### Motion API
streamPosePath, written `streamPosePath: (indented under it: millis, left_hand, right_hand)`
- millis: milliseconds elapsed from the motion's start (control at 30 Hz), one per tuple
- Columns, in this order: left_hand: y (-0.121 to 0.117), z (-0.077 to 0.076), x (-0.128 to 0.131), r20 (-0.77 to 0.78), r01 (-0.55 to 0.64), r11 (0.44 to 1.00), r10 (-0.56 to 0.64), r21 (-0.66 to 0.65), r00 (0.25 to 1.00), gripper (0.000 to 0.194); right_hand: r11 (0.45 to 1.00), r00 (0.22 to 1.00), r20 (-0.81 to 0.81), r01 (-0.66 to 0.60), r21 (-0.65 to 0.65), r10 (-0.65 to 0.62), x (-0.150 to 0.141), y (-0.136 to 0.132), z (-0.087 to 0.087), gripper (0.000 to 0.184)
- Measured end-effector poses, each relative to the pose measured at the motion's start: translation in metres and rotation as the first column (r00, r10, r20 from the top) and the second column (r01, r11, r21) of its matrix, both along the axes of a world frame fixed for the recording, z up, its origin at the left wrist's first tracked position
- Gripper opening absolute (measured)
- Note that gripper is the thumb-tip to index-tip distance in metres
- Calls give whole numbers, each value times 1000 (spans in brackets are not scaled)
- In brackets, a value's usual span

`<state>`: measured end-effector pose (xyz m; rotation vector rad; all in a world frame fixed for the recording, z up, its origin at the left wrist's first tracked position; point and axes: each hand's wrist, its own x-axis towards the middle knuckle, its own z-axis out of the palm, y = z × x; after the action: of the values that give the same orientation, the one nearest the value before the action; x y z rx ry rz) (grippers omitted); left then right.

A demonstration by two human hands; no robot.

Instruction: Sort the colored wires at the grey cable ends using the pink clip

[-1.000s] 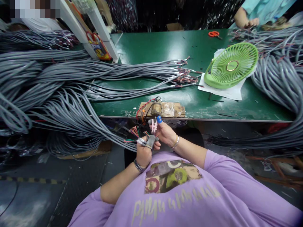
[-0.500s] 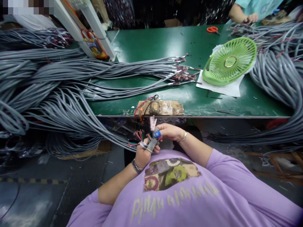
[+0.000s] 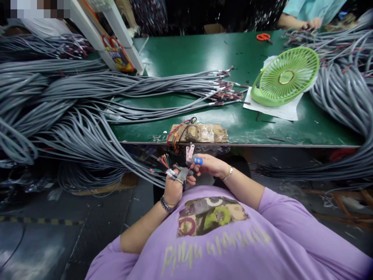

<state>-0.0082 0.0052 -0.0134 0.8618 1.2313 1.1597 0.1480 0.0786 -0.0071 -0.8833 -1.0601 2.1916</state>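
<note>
My left hand is closed around the ends of several grey cables below the table's front edge. Coloured wires fan out from the cable ends past its fingers. Grey tape wraps its thumb. Close beside it, my right hand is closed, with blue tape round a finger. A small pink two-armed tool sticks up from its fingertips; its exact kind is unclear. Whether the tool touches a wire is too small to tell.
A wooden block with wires sits at the front edge of the green table. Grey cable bundles lie left, more cables right. A green fan stands on paper; orange scissors lie behind. A co-worker's hands are at back right.
My hands have moved slightly apart, the left one leftward and the right one a little rightward. The pink tool's two arms now show separately. The view has shifted slightly.
</note>
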Motion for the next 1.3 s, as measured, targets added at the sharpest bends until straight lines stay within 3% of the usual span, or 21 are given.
streamPosePath:
  millis: [100,200,333,400,467,600,767,1033,1300]
  left_hand:
    - [3,4,1,-3,-1,1000,1,28,1000,32]
    - [6,9,-2,-20,69,997,-69,24,997,32]
    - [6,12,-9,-70,266,964,-267,-27,961,30]
    - [4,11,-10,-88,297,954,-300,-45,950,31]
    - [1,9,-9,-67,270,962,-273,-50,960,33]
    - [-2,1,-5,3,81,996,-81,-28,997,34]
    - [-3,-5,-2,24,-61,998,61,-15,998,34]
    - [-4,-4,-5,39,-78,997,77,26,996,37]
    - [-3,7,-7,-98,-105,991,113,86,989,27]
  right_hand:
    - [987,997,-23,81,138,-79,-6,-9,-1,42]
    - [971,988,-30,156,183,-153,-12,-13,1,41]
    - [984,994,56,87,154,-97,-17,-11,9,43]
    - [986,994,86,50,156,-64,-19,-11,13,42]
    - [985,992,101,60,163,-77,-20,-11,15,41]
    - [982,985,102,122,147,-138,-22,-12,14,41]
    - [979,984,89,139,148,-153,-23,-12,11,40]
    - [985,986,29,160,65,-162,-19,-12,5,40]
    - [995,996,-18,89,36,-89,-21,-14,9,36]
